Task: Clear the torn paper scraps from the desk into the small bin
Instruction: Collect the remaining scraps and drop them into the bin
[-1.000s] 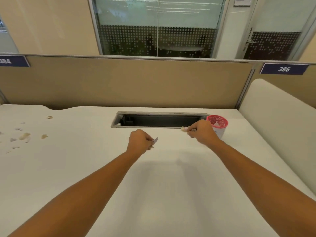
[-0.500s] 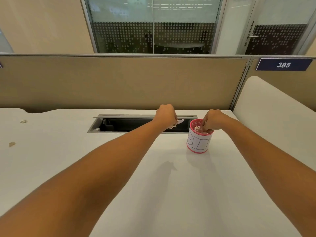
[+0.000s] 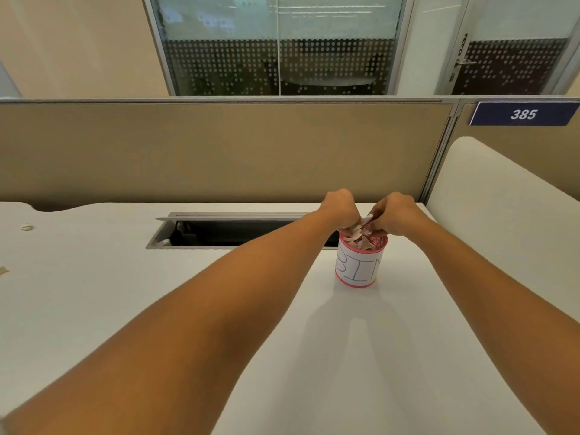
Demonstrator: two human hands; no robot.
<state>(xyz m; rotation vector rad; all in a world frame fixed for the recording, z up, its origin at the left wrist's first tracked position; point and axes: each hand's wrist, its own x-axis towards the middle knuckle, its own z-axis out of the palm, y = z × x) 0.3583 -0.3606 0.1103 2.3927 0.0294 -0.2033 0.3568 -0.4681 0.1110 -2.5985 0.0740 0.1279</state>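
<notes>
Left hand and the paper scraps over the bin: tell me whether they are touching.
Touching. The head view shows the left hand with its curled fingers pinching paper scraps directly above the small bin.

The bin [image 3: 360, 265] is a small round tub with a red rim and base. It has a white wrap with "BIN" hand-lettered on it in blue. It stands upright on the white desk [image 3: 282, 356], far right, just in front of the dark slot [image 3: 238, 233] in the desktop. Pale paper scraps [image 3: 357, 240] are heaped inside up to the rim. More are pinched right above the opening by the left hand [image 3: 340, 208] and the right hand [image 3: 394, 215]. Well apart, at the desk's left edge, lie two stray bits [image 3: 27, 227], flat and tan-white.
</notes>
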